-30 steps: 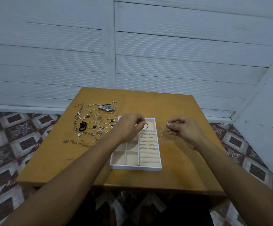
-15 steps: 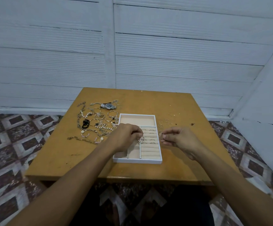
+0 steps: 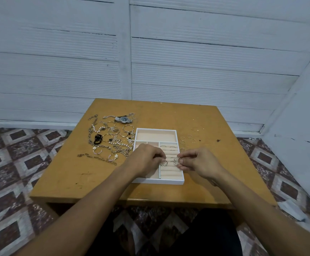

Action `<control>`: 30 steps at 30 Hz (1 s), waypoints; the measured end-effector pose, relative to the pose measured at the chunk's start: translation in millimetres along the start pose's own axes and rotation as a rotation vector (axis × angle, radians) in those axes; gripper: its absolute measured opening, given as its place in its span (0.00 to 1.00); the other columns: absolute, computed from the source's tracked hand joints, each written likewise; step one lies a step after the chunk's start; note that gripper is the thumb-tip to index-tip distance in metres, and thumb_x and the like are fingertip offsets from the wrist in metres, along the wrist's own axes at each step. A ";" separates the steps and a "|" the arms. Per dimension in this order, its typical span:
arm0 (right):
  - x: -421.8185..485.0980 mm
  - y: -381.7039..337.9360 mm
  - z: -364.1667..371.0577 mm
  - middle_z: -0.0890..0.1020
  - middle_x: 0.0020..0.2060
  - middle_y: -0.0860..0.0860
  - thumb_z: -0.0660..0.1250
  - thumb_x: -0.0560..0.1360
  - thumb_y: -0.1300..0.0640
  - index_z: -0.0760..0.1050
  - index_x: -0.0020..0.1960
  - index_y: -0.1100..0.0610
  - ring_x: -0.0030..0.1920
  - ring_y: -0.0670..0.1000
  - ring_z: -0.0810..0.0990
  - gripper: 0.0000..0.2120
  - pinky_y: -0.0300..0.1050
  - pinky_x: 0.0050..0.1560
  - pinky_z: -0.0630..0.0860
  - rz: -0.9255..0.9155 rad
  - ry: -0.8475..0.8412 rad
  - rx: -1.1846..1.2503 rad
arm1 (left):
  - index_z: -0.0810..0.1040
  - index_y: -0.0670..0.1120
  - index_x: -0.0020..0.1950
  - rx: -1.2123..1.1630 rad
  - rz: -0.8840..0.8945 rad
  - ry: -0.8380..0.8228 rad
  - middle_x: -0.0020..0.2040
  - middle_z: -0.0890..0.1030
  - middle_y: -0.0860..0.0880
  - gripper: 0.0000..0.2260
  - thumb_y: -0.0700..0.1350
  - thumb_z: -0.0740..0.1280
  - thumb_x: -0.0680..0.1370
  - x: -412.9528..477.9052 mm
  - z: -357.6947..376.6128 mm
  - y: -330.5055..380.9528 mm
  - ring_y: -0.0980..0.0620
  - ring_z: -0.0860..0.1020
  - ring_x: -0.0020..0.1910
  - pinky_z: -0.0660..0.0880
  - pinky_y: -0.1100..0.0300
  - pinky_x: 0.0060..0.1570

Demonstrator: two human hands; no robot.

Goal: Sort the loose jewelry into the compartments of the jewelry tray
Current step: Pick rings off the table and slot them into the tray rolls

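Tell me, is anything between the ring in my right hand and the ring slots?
Nothing visible. The right hand pinches its ring just above the padded ring rows; the left hand, pinching another ring, is beside it, not underneath.

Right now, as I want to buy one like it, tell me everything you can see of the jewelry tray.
The jewelry tray is a shallow rectangular box, white outside with a peach, soft-looking lining, lying flat on the wooden table. Its far end is one wide empty compartment. Small square compartments sit at the left, and padded ring rolls at the right hold a few slotted rings. The left hand holds a ring over the rolls; the right hand holds a second ring there too.
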State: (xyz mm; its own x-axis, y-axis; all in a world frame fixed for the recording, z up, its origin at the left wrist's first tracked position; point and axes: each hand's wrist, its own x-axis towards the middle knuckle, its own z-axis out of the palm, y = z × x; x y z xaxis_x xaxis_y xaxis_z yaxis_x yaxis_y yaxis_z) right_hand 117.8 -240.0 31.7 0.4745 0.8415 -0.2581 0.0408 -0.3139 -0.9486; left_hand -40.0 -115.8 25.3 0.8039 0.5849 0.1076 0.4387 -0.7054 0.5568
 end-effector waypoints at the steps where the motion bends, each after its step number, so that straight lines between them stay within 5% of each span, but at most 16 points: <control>1: -0.4 -0.2 -0.1 0.82 0.43 0.62 0.66 0.74 0.72 0.79 0.51 0.67 0.39 0.54 0.84 0.07 0.38 0.42 0.82 -0.001 -0.001 -0.006 | 0.84 0.49 0.52 0.004 0.002 0.001 0.49 0.84 0.51 0.07 0.48 0.69 0.76 -0.1 0.2 0.3 0.54 0.77 0.49 0.70 0.62 0.47; 11: 0.5 1.6 -1.1 0.85 0.40 0.58 0.68 0.74 0.69 0.81 0.53 0.66 0.39 0.52 0.85 0.08 0.36 0.40 0.81 -0.091 0.079 -0.179 | 0.84 0.50 0.53 0.132 0.068 -0.017 0.50 0.83 0.49 0.08 0.48 0.69 0.76 3.6 2.7 1.8 0.51 0.74 0.54 0.72 0.57 0.51; 17: 1.7 2.6 4.5 0.85 0.47 0.50 0.72 0.72 0.62 0.84 0.52 0.57 0.47 0.46 0.83 0.09 0.40 0.53 0.77 -0.273 0.146 -0.585 | 0.84 0.50 0.53 0.175 0.091 -0.001 0.49 0.83 0.49 0.09 0.49 0.69 0.76 4.1 5.4 4.8 0.50 0.73 0.55 0.70 0.59 0.49; 30: -4.5 0.7 8.3 0.85 0.51 0.50 0.70 0.74 0.60 0.83 0.54 0.57 0.50 0.46 0.80 0.09 0.36 0.53 0.74 -0.417 0.069 -0.759 | 0.84 0.48 0.55 0.088 0.098 0.076 0.53 0.83 0.50 0.11 0.49 0.68 0.76 -4.5 0.8 -8.2 0.51 0.75 0.56 0.70 0.60 0.54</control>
State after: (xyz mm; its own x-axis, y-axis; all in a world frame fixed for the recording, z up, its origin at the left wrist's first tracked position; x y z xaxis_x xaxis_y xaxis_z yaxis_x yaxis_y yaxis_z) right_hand 108.4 -240.4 30.6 0.3410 0.9325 0.1186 0.7872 -0.2143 -0.5783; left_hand -46.9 -113.0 19.6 0.8136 0.5375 0.2218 0.3956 -0.7912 0.4663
